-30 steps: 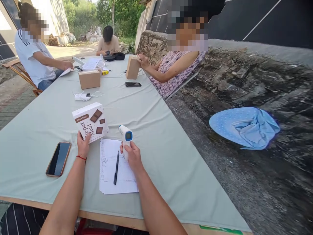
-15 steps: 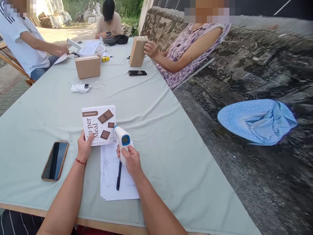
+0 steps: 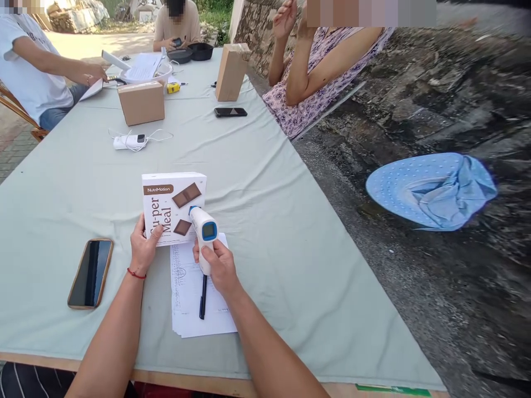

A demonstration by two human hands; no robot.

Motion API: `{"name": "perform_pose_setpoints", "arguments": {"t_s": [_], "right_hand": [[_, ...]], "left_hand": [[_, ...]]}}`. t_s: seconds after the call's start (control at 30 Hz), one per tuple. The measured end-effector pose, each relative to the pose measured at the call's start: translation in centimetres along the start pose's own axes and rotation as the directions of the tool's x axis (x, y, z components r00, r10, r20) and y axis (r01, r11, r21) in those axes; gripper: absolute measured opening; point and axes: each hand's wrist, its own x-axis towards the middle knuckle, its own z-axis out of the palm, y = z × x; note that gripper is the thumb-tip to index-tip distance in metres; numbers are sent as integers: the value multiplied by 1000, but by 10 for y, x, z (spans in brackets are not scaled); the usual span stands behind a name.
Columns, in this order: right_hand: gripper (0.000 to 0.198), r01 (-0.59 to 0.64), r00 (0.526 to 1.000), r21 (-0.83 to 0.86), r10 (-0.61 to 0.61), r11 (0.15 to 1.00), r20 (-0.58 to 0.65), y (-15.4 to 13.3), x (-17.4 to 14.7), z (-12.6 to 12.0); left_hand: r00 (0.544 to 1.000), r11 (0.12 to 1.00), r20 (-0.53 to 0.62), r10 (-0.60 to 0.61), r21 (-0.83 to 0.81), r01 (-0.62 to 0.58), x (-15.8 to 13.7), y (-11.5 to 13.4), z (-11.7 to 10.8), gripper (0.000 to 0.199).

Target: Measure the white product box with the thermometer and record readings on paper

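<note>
Raised near the top edge at upper right, a co-worker's hand [image 3: 285, 19] has left the tall cardboard box [image 3: 230, 74] that it touched half a second ago; that box stands upright on the tablecloth [image 3: 298, 276], its contents hidden. At centre left, the white box [image 3: 176, 210] marked NutriMotion is held up in the left hand [image 3: 144, 246], thumb across the lower front and fingers curled round the left edge; what is inside cannot be seen. The right hand [image 3: 218, 266] is wrapped round the handle of a white thermometer [image 3: 202, 221], whose nose has gone from the box's right edge to in front of its face, now covering the small brown square printed there; whether they touch I cannot tell. Below, at lower centre, lie paper sheets [image 3: 188, 312] with a black pen [image 3: 203, 301] on them, and at lower left a phone [image 3: 90, 273]. Toward the upper left, a second cardboard box [image 3: 143, 105] hides its contents too, and behind it printed pages [image 3: 143, 67] rest at a white basin [image 3: 166, 72], whether inside or across the rim is unclear.
</note>
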Motion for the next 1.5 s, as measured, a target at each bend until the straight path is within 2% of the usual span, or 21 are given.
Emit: {"name": "perform_pose_setpoints", "arguments": {"t_s": [0.17, 0.3, 0.87, 1.23, 1.33, 1.5], "right_hand": [[34, -15, 999, 94, 10, 995, 50, -1, -3, 1], [39, -32, 999, 135, 28, 990, 37, -4, -5, 2], [46, -44, 999, 103, 44, 994, 3, -9, -5, 7], [42, -56, 998, 179, 48, 982, 49, -10, -4, 7], [46, -67, 998, 191, 66, 979, 11, -14, -5, 8], [36, -25, 996, 127, 36, 992, -82, -13, -6, 3]], "left_hand": [[1000, 1000, -4, 6, -5, -6, -1, -4, 0, 62], [1000, 1000, 0, 7, -6, -7, -1, -8, 0, 66], [1000, 1000, 3, -4, 17, 4, 0, -4, -1, 68], [997, 999, 65, -46, -22, 47, 3, -1, -2, 64], [995, 995, 60, -77, -58, 81, 4, -3, -1, 61], [991, 983, -34, -126, -139, 120, 7, -8, -2, 61]]}}
